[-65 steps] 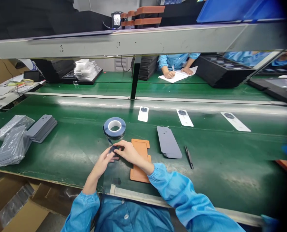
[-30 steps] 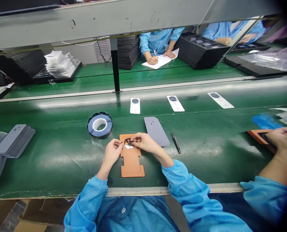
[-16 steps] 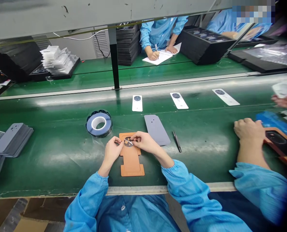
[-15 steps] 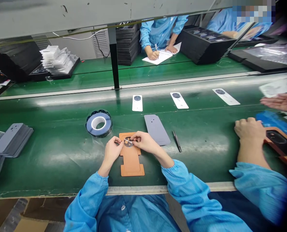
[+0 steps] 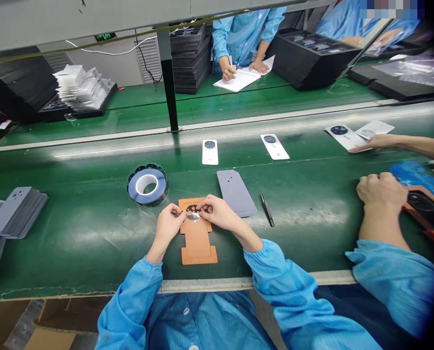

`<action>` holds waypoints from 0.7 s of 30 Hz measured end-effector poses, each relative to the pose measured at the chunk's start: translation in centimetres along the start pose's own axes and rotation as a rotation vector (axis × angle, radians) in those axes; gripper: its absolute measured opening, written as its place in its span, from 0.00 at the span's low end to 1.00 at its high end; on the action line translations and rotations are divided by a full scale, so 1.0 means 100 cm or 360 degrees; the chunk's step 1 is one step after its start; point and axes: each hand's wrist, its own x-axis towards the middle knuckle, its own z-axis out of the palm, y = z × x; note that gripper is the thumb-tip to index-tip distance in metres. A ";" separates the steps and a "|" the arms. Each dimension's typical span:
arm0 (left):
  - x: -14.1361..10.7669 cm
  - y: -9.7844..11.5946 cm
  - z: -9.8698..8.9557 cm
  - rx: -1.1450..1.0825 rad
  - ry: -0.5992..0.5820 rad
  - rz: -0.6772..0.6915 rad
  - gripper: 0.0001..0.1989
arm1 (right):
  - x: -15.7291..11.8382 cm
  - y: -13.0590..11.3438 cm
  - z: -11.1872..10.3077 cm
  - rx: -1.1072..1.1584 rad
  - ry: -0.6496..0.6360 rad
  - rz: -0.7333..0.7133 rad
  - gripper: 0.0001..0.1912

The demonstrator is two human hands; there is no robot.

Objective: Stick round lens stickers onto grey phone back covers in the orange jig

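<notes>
An orange plate (image 5: pixel 198 243) lies flat on the green bench in front of me. Over its upper part is a round dark sticker (image 5: pixel 193 212) with holes and a shiny edge. My left hand (image 5: pixel 169 223) pinches the sticker's left edge. From the other side, my right hand (image 5: pixel 217 212) pinches its right edge, fingers closed. Behind my right hand lies a stack of grey panels (image 5: pixel 238 194). A roll of blue film (image 5: pixel 147 186) sits at the upper left of the plate, and black tweezers (image 5: pixel 267 211) rest right of the grey panels.
White cards (image 5: pixel 210 152) with dark round stickers lie along the back. More grey panels (image 5: pixel 16 214) are stacked far left. At the right, a co-worker's hand (image 5: pixel 382 188) rests near another orange plate, and another hand (image 5: pixel 379 142) reaches over a card.
At the right, the co-worker's hand has moved left with a white card, beside the rightmost card. My hands stay at the sticker, which shows more shine. The view has shifted slightly.
</notes>
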 end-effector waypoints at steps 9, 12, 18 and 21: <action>0.000 -0.003 0.000 0.0028 -0.0014 0.0001 0.09 | 0.000 0.011 -0.007 0.0406 -0.0052 0.0203 0.12; 0.000 -0.002 0.000 0.0030 -0.0018 0.0010 0.09 | 0.000 0.012 -0.005 0.0341 0.0022 0.0259 0.11; -0.002 -0.001 -0.001 0.0041 -0.0019 0.0047 0.09 | -0.002 0.007 0.001 0.0193 0.0078 0.0227 0.05; -0.003 -0.001 -0.002 0.0040 -0.0022 0.0063 0.08 | -0.004 0.004 -0.002 0.0163 0.0049 0.0211 0.05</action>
